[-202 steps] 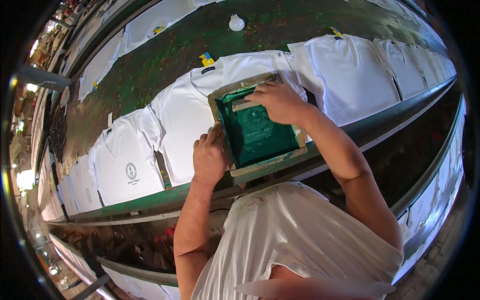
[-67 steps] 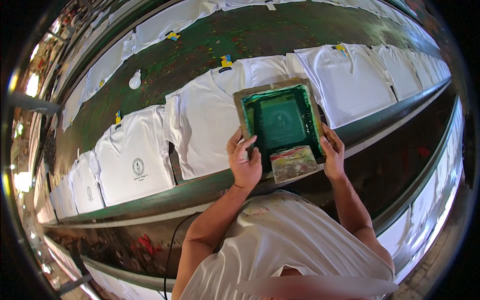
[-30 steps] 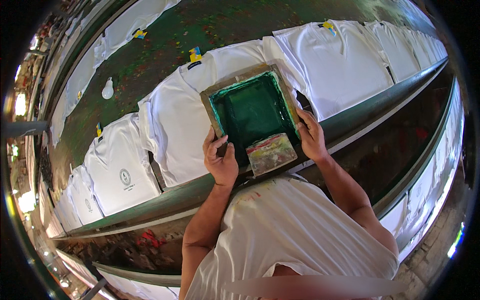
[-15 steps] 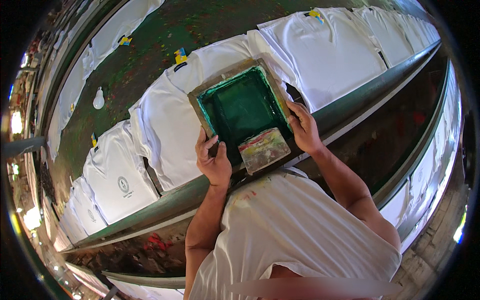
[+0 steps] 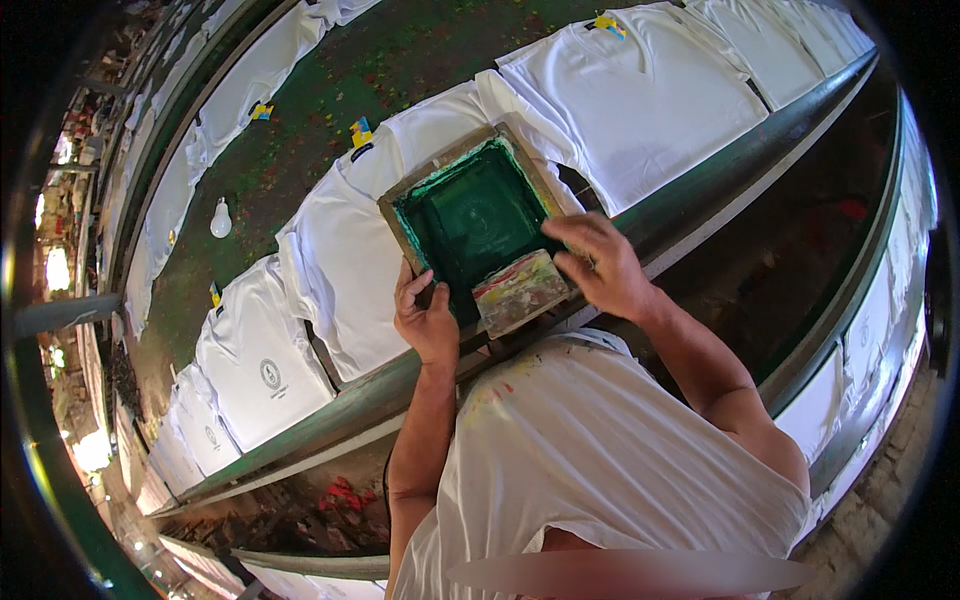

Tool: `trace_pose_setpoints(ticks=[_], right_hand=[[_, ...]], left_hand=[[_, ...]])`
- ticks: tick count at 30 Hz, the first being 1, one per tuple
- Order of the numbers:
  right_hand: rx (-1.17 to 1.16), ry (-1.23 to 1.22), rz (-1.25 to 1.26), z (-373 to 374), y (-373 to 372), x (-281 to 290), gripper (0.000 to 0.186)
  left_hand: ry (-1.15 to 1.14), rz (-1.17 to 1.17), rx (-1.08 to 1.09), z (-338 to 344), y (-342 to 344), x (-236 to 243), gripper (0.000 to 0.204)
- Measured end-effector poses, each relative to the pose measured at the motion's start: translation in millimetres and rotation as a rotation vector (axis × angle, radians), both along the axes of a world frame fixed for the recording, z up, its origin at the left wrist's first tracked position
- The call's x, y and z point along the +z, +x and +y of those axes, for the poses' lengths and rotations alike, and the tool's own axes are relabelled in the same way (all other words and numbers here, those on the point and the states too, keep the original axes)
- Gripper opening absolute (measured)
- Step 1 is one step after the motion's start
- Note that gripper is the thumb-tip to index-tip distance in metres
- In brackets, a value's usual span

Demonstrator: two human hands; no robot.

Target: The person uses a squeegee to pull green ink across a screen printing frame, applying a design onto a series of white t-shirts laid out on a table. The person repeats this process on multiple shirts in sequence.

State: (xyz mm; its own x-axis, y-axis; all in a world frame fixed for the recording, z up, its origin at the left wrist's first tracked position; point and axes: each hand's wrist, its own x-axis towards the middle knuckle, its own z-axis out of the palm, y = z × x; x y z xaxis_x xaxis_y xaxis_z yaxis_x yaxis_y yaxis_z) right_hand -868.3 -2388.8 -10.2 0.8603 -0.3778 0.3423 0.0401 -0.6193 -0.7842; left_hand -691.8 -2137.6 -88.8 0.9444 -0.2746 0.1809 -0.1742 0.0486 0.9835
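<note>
A wooden-framed printing screen with green mesh and teal ink around its inner edges is tilted over a white T-shirt. My left hand grips its lower left side, thumb on the near face and fingers along the edge. A paint-stained squeegee, a flat block with red and yellow smears, rests at the screen's near right corner. Just above it hovers my right hand, slightly blurred, thumb and fingers apart and nothing visible between them.
White T-shirts lie in a row along a long green table; a nearer left shirt bears a small round dark print. A light bulb appears at the left. A dark gap and another table with shirts lie to the right.
My right hand has let go of the screen's right side and moved inward over its near right corner, beside the squeegee. My left hand keeps its hold. The view has shifted slightly.
</note>
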Motion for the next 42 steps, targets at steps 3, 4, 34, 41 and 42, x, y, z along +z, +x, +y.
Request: trace_pose_setpoints(ticks=[3, 4, 34, 41, 42], right_hand=[[0.291, -0.128, 0.072, 13, -10, 18, 0.047], [0.338, -0.228, 0.090, 17, -10, 20, 0.047], [0.398, -0.476, 0.486, 21, 63, 64, 0.040], [0.299, -0.478, 0.415, -6, 134, 48, 0.039], [0.274, -0.494, 0.411, -9, 144, 45, 0.039]], left_hand=[[0.070, 0.049, 0.006, 2, -1, 5, 0.027], [0.087, 0.037, 0.009, 3, 0, 6, 0.026], [0.957, -0.754, -0.385, 31, 51, 57, 0.049], [1.040, -0.695, -0.420, 28, 51, 66, 0.049], [1.075, -0.662, -0.431, 28, 51, 67, 0.049]])
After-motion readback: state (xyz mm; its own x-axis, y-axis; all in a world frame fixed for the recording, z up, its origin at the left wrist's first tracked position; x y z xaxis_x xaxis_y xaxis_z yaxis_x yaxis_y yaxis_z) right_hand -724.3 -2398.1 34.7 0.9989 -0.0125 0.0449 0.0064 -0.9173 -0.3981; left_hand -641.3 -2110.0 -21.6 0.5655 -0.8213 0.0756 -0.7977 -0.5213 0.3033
